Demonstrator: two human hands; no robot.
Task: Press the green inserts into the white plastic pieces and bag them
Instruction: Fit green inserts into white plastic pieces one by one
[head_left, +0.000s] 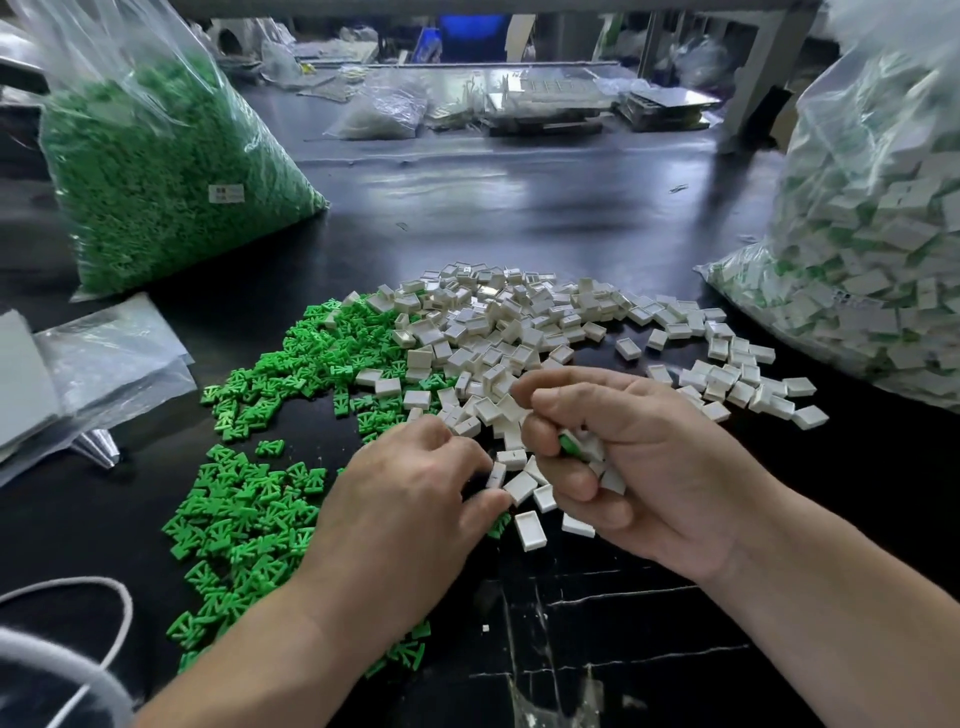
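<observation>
Our right hand (639, 467) curls round several white pieces (595, 451) and one green insert (570, 446), near centre. Our left hand (415, 499) pinches a white piece (497, 474) just beside it. Loose green inserts (244, 514) lie to the left and the white pile (519, 322) lies farther back.

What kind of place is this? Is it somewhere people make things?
Probably a small factory or assembly workshop. A huge clear plastic bag of green plastic inserts sits on the black worktable, a heap of small white plastic box pieces lies loose, and another clear bag holds white-and-green pieces.
</observation>
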